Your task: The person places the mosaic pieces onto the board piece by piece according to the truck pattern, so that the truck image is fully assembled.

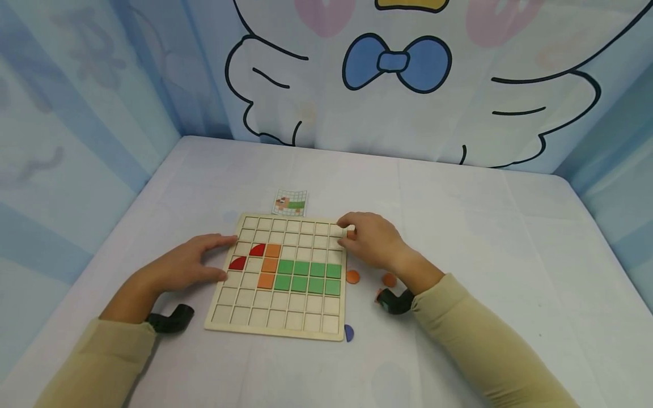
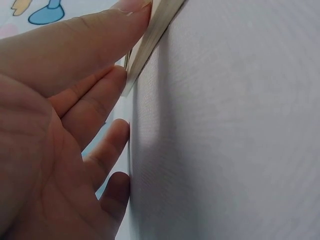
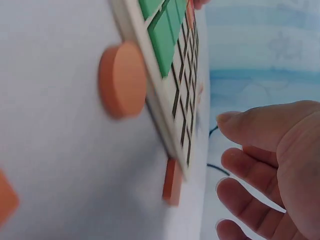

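A pale wooden grid board [image 1: 252,315] lies on the table. Set in its cells are green squares [image 1: 301,285], orange squares [image 1: 269,265] in a column and two red quarter-round pieces [image 1: 257,250]. My left hand [image 1: 186,262] rests against the board's left edge, thumb and fingertips touching the rim with the fingers fairly straight. Over the upper right corner hovers my right hand [image 1: 374,241], thumb and fingers loosely bent and apart. The right wrist view shows nothing between them. Below that hand, an orange piece [image 3: 172,182] sits by the board's corner, partly hidden in the head view.
Beyond the board's top edge lies a small picture card [image 1: 289,203]. To the right are a round orange piece [image 1: 352,276] and another orange piece [image 1: 389,280]. A blue half-round piece [image 1: 349,333] touches the lower right edge. A printed curtain [image 1: 408,124] hangs behind the table.
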`<state>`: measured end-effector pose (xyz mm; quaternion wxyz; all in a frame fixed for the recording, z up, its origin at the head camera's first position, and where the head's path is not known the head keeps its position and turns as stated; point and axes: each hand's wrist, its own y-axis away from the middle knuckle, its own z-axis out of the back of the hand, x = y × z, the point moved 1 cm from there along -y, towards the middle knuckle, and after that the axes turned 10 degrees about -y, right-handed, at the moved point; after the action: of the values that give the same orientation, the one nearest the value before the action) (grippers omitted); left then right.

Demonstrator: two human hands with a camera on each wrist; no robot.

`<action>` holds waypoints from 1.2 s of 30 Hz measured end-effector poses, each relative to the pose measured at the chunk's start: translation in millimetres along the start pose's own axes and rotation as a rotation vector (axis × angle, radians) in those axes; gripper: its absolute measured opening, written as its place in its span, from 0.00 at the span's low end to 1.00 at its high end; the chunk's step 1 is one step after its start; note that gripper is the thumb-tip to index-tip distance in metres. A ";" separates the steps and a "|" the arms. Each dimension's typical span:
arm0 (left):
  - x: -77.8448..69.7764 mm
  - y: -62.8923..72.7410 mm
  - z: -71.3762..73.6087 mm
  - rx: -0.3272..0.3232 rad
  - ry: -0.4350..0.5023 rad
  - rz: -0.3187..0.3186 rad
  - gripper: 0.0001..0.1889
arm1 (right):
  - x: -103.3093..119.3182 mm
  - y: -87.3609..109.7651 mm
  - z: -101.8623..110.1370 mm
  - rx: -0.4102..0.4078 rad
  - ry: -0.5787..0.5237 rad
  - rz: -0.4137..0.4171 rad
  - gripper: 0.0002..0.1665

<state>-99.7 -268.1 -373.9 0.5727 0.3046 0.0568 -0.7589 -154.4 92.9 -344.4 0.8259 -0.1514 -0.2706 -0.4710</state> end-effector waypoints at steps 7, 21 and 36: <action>0.7 -0.3 0.8 0.007 0.007 0.001 0.41 | -22.8 -1.3 2.6 -0.023 0.008 -0.084 0.21; 3.4 2.0 1.6 0.015 0.010 -0.026 0.41 | -34.3 -4.2 0.3 0.035 0.017 -0.115 0.22; -0.5 5.0 2.0 0.028 -0.028 0.027 0.40 | -33.3 -4.1 -1.8 0.040 0.044 -0.104 0.20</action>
<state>-95.9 -270.3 -370.7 0.5793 0.3027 0.0338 -0.7561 -171.0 113.1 -365.5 0.8088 -0.1103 -0.2692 -0.5111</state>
